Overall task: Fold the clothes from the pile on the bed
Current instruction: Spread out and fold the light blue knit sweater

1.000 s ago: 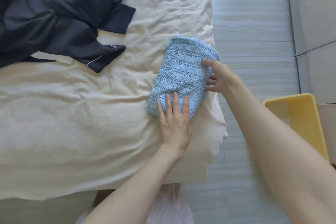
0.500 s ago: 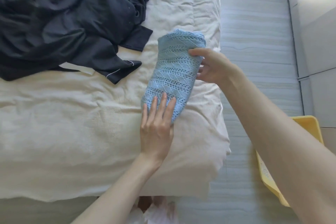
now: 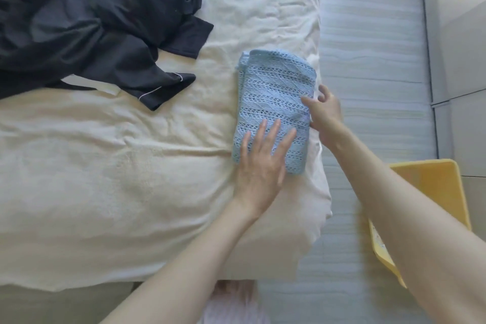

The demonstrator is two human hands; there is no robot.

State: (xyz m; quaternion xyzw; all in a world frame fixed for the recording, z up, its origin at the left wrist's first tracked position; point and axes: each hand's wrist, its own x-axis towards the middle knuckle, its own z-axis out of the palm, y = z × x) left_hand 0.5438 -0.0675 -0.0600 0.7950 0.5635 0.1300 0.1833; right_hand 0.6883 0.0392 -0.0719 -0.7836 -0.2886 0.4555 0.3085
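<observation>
Lying folded near the right edge of the cream-covered bed, the pale blue openwork knitted garment looks soft, light and stretchy. The left hand presses flat-fingered on its near end; the right hand touches its right edge, fingers loosely spread. Best lifted from beneath both ends.

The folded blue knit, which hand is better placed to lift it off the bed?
Probably the right hand: its thumb lies on the blue knit at the edge nearest the bed's side. The left hand only rests flat on top.
</observation>
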